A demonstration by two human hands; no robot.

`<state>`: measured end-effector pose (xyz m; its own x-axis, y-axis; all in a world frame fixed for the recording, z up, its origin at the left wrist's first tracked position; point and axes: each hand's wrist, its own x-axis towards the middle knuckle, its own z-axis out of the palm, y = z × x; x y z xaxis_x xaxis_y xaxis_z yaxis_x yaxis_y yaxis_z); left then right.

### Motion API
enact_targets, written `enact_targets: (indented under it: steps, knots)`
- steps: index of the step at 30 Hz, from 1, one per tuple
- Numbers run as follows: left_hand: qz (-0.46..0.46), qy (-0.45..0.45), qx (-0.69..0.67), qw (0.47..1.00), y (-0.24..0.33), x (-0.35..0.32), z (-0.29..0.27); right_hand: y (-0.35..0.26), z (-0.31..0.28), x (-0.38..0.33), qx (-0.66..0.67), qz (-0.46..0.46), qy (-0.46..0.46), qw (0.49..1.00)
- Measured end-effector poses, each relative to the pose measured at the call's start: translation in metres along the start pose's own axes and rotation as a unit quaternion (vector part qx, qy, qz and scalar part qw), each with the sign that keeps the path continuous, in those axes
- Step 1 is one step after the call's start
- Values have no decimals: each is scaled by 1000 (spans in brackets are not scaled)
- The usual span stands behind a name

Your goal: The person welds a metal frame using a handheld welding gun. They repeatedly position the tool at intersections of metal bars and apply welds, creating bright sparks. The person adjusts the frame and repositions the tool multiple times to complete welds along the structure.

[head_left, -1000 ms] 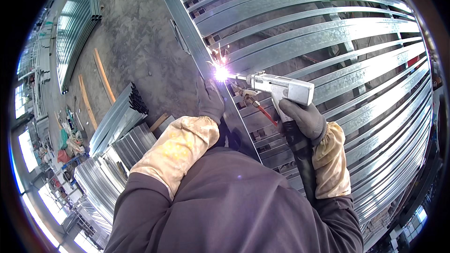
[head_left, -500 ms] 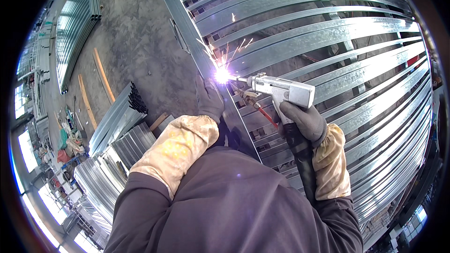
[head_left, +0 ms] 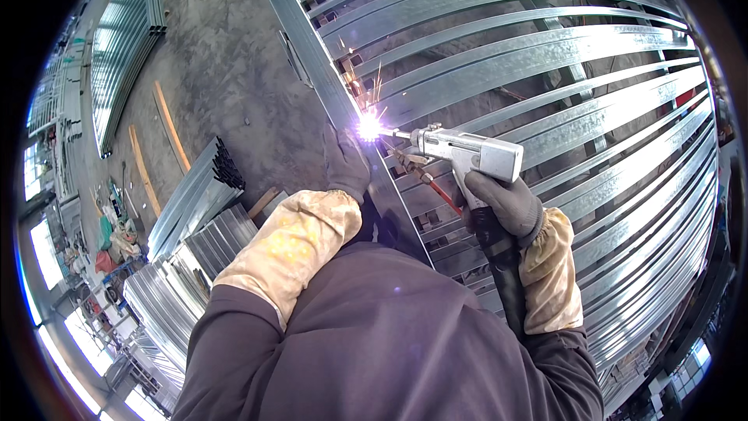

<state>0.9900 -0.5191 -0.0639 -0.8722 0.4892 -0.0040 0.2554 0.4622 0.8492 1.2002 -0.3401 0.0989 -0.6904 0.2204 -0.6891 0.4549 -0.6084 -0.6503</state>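
My right hand (head_left: pixel 506 206), in a grey glove, is closed round the handle of a silver handheld laser welding gun (head_left: pixel 477 152) with a black-wrapped lower grip. The gun's nozzle points left at a bright white-violet glow, with sparks rising, on a long galvanized steel rail (head_left: pixel 312 51). My left hand (head_left: pixel 347 168), also gloved, grips the rail's outer edge just beside the glow; its fingertips are partly lost in glare and shadow. A red-and-brass fitting (head_left: pixel 427 178) shows below the nozzle.
Many parallel galvanized bars (head_left: pixel 460 58) run right from the rail, with gaps between them. Left, bundled steel tubes (head_left: pixel 187 203) and orange-brown strips (head_left: pixel 171 125) lie on the grey floor (head_left: pixel 234 54). Another tube stack (head_left: pixel 128 47) stands at far left.
The rail and bars have shifted slightly up and left in view. The spark spray has changed shape and looks shorter. Both hands keep nearly the same place.
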Motion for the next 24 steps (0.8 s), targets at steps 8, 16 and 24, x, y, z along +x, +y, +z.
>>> enact_targets:
  steps: [8,16,24]
  knots:
    - [7,6,2,1000,6,2,-2,1,0,-4,-7,6,-2,1000]
    - [-49,-18,-58,997,-4,2,0,1,0,-8,-10,11,-9,1000]
    - [-92,-40,-113,989,-1,-1,-3,6,2,-11,-12,-3,12,1000]
